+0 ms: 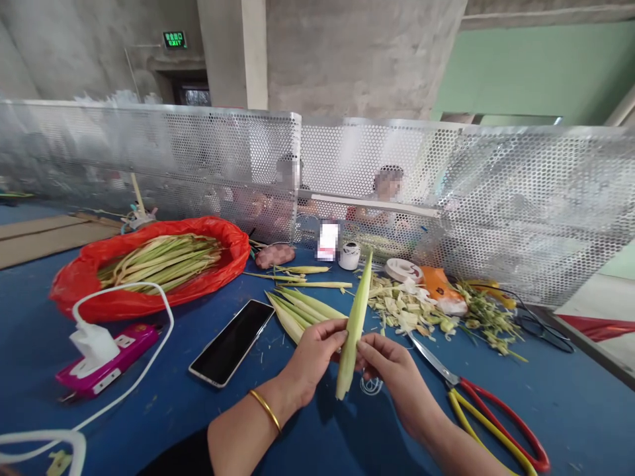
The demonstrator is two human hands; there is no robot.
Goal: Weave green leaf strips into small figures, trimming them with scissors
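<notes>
A pale green corn husk (358, 317) stands nearly upright between my two hands, its pointed tip up. My left hand (320, 350) pinches it from the left, thumb against its side. From the right, my right hand (389, 360) pinches the same husk between thumb and fingers. Below the right fingers lies a small coil of white string (371, 385). Behind my left hand several more husks (292, 311) are fanned out on the blue table (173, 423). Scissors (461, 383) with red and yellow handles lie open beside my right forearm.
A red plastic bag (74, 277) holds long green strips. Nearer are a black-screened phone (232, 342) and a magenta power strip (109, 360) with a white cable. Husk scraps (407, 304) pile up at right. A perforated metal screen (367, 152) borders the back; people sit behind it.
</notes>
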